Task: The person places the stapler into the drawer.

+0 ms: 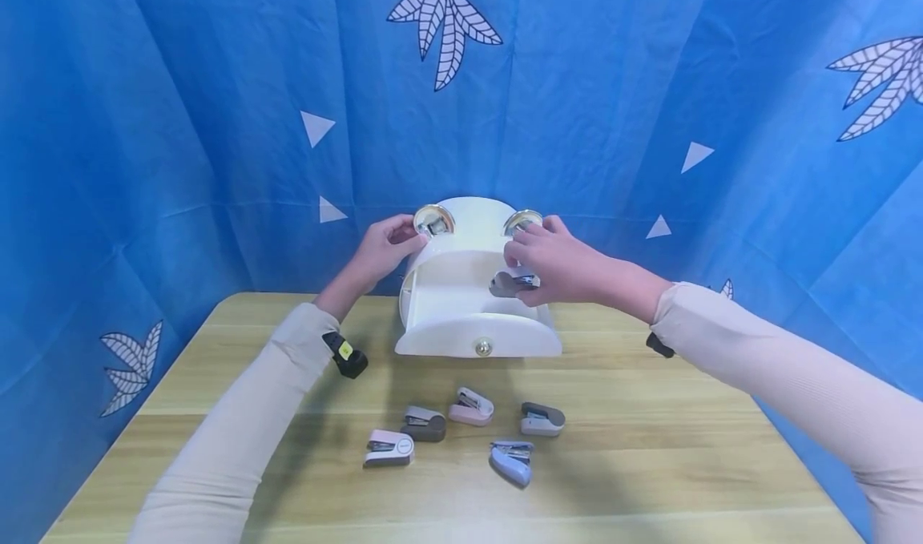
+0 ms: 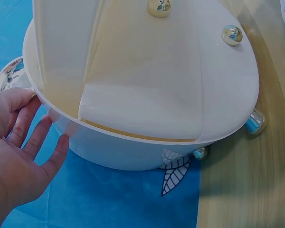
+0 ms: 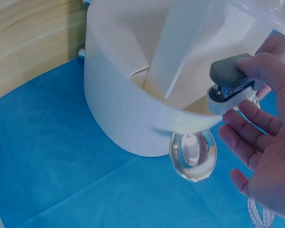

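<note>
A white rounded storage box (image 1: 476, 215) with two shiny round metal ornaments (image 1: 434, 220) on top stands at the table's back, its drawer front (image 1: 440, 337) out toward me. At the box's upper left, my left hand (image 1: 389, 247) pinches the rim beside one ornament with thumb and index finger; its other fingers are fairly straight along the wall in the left wrist view. My right hand (image 1: 555, 263) grips a small grey-and-white stapler (image 3: 230, 76) over the box's right side. Thumb lies on the stapler's grey top and fingers are beneath it. In the head view, the hand partly covers the stapler.
Several small staplers lie on the wooden table in front of the box, among them a pink one (image 1: 471, 408), a dark grey one (image 1: 424, 425) and a lilac one (image 1: 511, 464). A blue patterned curtain (image 1: 577, 87) hangs close behind the box. Metal feet (image 2: 255, 122) support the box.
</note>
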`<state>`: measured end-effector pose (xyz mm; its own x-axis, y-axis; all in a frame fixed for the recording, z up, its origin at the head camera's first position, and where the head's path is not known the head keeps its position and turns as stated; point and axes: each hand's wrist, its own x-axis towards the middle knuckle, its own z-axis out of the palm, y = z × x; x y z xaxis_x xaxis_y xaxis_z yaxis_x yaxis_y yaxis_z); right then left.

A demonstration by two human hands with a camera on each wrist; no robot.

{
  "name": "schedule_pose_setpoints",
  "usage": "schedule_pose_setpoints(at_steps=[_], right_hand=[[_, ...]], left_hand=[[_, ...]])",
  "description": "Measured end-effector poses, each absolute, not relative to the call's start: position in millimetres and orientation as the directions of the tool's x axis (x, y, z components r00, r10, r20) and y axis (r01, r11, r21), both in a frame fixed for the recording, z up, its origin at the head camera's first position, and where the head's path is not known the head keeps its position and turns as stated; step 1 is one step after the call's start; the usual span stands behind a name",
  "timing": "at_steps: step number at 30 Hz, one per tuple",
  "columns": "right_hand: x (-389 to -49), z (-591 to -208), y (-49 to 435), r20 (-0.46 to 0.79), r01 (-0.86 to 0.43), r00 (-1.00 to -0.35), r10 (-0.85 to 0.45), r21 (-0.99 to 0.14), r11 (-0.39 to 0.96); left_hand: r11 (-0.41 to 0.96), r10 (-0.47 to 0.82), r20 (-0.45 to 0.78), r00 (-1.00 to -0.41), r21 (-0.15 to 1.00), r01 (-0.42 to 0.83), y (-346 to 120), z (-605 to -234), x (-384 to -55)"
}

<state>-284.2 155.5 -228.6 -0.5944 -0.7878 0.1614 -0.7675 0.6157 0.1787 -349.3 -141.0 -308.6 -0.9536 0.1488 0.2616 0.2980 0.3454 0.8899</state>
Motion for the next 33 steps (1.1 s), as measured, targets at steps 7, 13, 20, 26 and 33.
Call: schedule_pose_setpoints(at_steps=[7, 13, 20, 26, 33], right_hand=[[-291.2, -236.9, 145.3, 0.117, -0.757, -0.595, -0.795, 0.25, 0.603], [-290.6, -239.3, 145.9, 0.105, -0.746, -0.583, -0.806, 0.322, 0.582], [-290.3, -247.1, 146.3, 0.058, -0.749, -0.607, -0.793, 0.292, 0.595], [-290.8, -254.4, 148.9, 0.077, -0.753, -0.581, -0.81, 0.326, 0.572], [-289.5, -258.4, 151.8, 0.145, -0.745, -0.515, -0.845, 0.412, 0.525]], left_hand=[[0.324, 0.157, 0.277, -0.948, 0.892, 0.314, -138.3, -311.6, -350.4], [0.326, 0.148, 0.278, -0.949, 0.893, 0.312, -138.0, -311.3, -349.3], [0.334, 0.137, 0.279, -0.95, 0.89, 0.309, -139.8, -308.9, -347.4], [0.342, 0.143, 0.267, -0.953, 0.89, 0.3, -139.5, -309.9, -349.3], [0.337, 0.146, 0.273, -0.951, 0.89, 0.307, -140.6, -307.9, -349.1]])
